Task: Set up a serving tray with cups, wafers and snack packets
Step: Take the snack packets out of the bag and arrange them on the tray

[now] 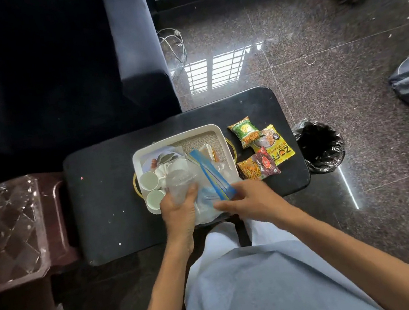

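A white serving tray [194,131] with a woven mat sits on a black low table [103,196]. Two white cups [149,180] stand at the tray's left edge, beside a printed plate [157,159]. My left hand [178,211] grips a clear plastic bag [180,185] over the tray's near side. My right hand [251,199] pinches the bag's blue zip strip [210,172]. Three snack packets lie on the table right of the tray: a green one [243,130], a yellow one [278,147] and a red mixture packet [258,164].
A bin lined with a black bag [320,145] stands on the floor just right of the table. A dark sofa [53,71] rises behind the table. A brown stool [10,231] with a patterned top is on the left. My knees are below the table.
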### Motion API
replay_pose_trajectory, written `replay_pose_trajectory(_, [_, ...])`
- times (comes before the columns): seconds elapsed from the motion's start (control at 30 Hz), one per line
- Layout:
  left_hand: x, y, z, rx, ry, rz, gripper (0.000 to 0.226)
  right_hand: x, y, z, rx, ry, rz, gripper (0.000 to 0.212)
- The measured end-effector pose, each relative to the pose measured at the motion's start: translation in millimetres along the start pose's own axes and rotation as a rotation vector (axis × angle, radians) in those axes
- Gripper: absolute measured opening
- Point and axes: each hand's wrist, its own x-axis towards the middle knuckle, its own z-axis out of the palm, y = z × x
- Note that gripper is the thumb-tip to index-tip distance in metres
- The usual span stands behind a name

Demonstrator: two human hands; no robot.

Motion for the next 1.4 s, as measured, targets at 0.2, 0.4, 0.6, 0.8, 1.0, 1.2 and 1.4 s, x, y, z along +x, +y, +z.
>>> replay_pose_trajectory(0.2, [17,1,-6,0.313,-0.241,-0.003,0.007,4,-4,-26,-0.438,0.241,-0.565,0.098])
replay_pose_trajectory(0.4, [26,9,18,0.446,-0.511,-0.038,0.021,28,13,-43,-0.514,0.021,-0.696,0.067])
replay_pose_trajectory(0.6, [16,-6,76,-0.095,-0.264,-0.215,0.048,36,48,-90,-0.284,0.548,-0.742,0.031])
replay_pose_trajectory(0.8, [-5,-35,182,-0.178,-0.196,-0.293,0.049,46,105,-133,0.083,1.046,-0.488,0.022])
replay_pose_trajectory(1.0, [29,-77,309,-0.134,-0.26,-0.286,0.056,62,185,-169,0.159,0.739,-0.463,0.025])
replay_pose_trajectory(1.2, [88,-137,394,0.265,-0.44,-0.141,0.035,102,262,-262,0.425,0.53,-0.191,0.061])
replay_pose_trajectory(1.4, [149,-206,478,0.666,-0.562,-0.023,0.025,192,344,-306,0.267,0.699,-0.033,0.06])
